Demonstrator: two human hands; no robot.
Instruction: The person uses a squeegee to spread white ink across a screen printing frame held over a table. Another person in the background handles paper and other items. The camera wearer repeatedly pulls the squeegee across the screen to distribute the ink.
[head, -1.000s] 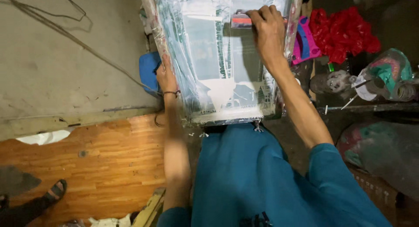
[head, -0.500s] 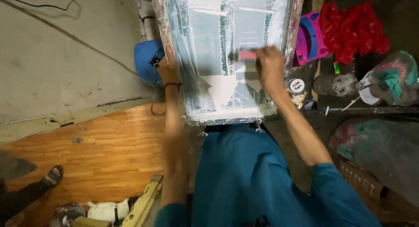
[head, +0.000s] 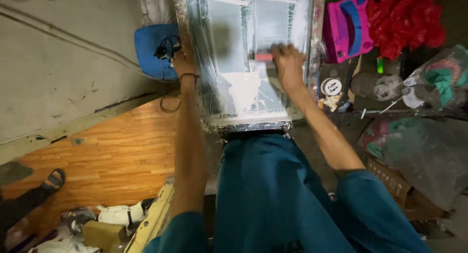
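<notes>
head view: my right hand [head: 288,63], closed round the red-handled squeegee [head: 263,56], has dragged nearer across the screen frame [head: 312,48], so white ink [head: 243,90] pools near. my left hand [head: 184,63] stays clamped on the frame's left rail.

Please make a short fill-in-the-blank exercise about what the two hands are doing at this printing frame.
1. The right hand holds a tool with a ____ handle on the screen.
2. The left hand grips the ____ edge of the frame.
3. A pool of ____ ink lies on the screen.
4. The floor is made of ____.

Missing words: red; left; white; wood
</notes>
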